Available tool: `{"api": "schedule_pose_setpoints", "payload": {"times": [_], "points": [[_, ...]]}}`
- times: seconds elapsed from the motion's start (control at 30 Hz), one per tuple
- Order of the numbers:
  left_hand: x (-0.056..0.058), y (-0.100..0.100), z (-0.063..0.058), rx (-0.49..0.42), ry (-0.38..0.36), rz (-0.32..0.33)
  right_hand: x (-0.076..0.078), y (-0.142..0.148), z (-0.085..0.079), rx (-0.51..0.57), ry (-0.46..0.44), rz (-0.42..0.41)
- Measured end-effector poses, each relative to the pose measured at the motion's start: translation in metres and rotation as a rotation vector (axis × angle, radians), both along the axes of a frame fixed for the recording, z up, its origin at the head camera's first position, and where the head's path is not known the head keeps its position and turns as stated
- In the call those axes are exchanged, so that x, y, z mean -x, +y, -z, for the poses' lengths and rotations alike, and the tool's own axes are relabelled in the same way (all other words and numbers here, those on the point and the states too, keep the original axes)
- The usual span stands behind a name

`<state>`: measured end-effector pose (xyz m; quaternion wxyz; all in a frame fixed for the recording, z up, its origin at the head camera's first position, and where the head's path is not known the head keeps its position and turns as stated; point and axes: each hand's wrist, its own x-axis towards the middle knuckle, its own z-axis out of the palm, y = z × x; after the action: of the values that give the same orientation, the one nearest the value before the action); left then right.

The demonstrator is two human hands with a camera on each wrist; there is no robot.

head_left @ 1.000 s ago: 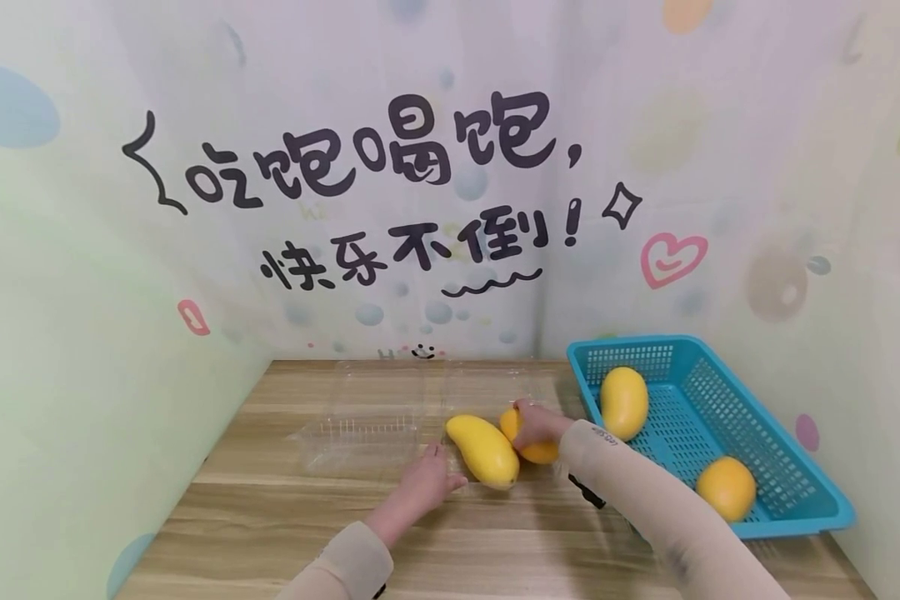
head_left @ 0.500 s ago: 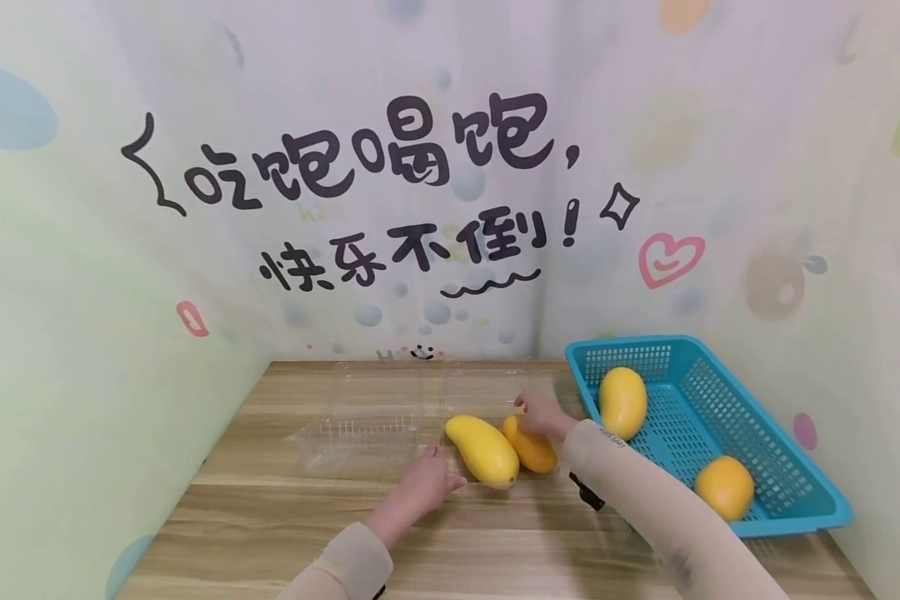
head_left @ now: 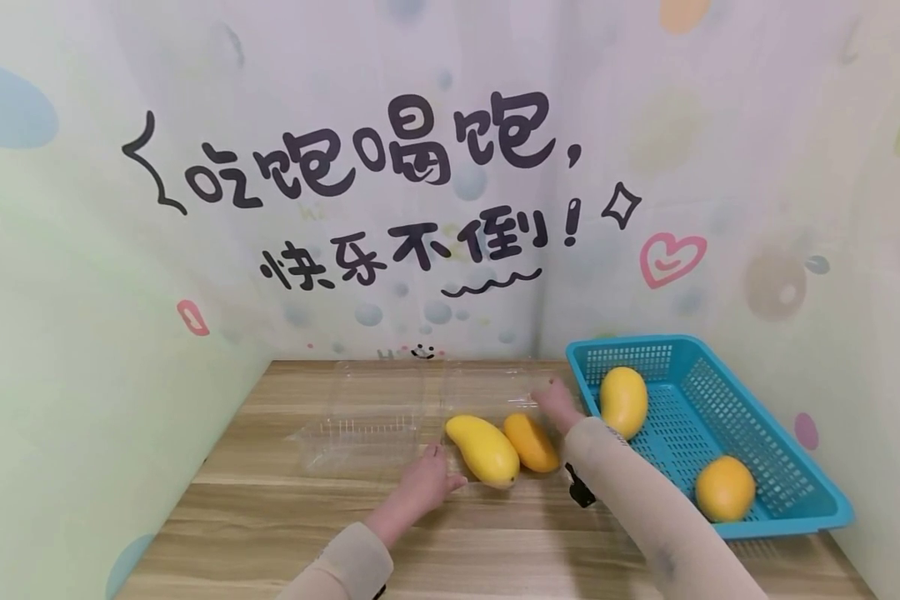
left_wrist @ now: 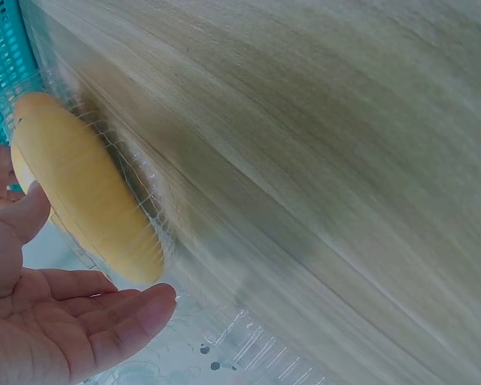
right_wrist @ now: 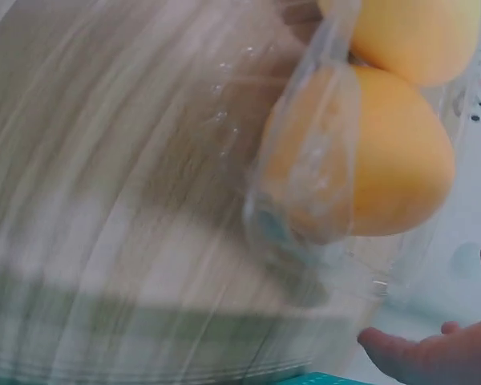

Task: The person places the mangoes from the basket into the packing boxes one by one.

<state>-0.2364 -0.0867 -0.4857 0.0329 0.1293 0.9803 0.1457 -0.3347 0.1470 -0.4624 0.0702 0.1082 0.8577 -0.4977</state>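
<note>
A yellow mango (head_left: 483,452) and a more orange mango (head_left: 531,443) lie side by side in a clear plastic clamshell box (right_wrist: 337,273), whose lid stands raised at the back. My left hand (head_left: 417,482) is at the box's left side, thumb and fingers spread around the near mango in the left wrist view. Just right of the box, near the raised lid, my right hand (head_left: 558,402) hovers with extended fingers and nothing between them. In the right wrist view, a gap separates its fingertips (right_wrist: 385,350) from the orange mango.
A second clear clamshell box (head_left: 360,446) stands to the left, its lid raised. On the right, a blue plastic basket (head_left: 787,508) holds a yellow mango (head_left: 623,403) and a rounder orange-yellow fruit (head_left: 726,488). A printed cloth wall (head_left: 420,325) rises behind the wooden table (head_left: 285,542).
My right hand has let go of the orange mango, leaving it beside the yellow one, and has drawn away up and to the right. The left hand has stayed put.
</note>
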Motion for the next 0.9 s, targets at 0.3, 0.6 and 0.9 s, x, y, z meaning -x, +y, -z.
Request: {"api": "schedule_pose_setpoints", "payload": {"times": [0.3,0.6,0.9], "points": [[-0.001,0.000,-0.003,0.022,0.001,0.009,0.011,0.006,0.012,0.214,-0.042,0.052],[0.000,0.001,-0.001,0.000,-0.013,-0.005,0.016,0.009,0.014,0.318,-0.048,0.048],[0.000,0.001,-0.003,0.000,-0.010,0.003,0.016,0.006,0.015,0.415,0.000,0.121]]}}
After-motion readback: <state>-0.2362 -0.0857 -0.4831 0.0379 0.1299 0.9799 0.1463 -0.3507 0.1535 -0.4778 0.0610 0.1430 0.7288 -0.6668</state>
